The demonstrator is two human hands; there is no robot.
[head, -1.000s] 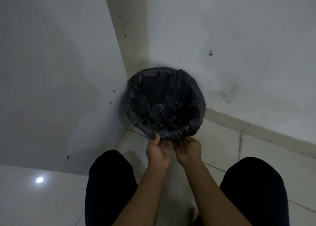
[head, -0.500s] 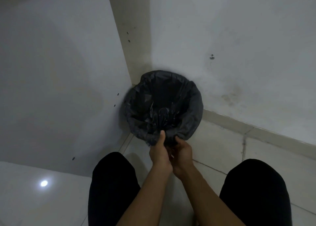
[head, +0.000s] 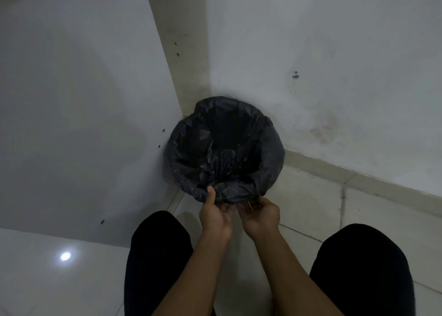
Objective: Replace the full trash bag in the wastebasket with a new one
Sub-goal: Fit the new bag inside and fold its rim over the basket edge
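Head view: the bag (head: 224, 148) lined the wastebasket in the corner (head: 189, 88). The left hand (head: 214, 214) pinched its near hem; the right hand (head: 259, 214) curled beneath, grip unclear. Film judged thin, slippery, light: gather the hem.

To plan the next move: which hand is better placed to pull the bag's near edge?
Probably the left hand: its thumb pinches the black bag at the near rim. The right hand sits below the edge, grip unclear.
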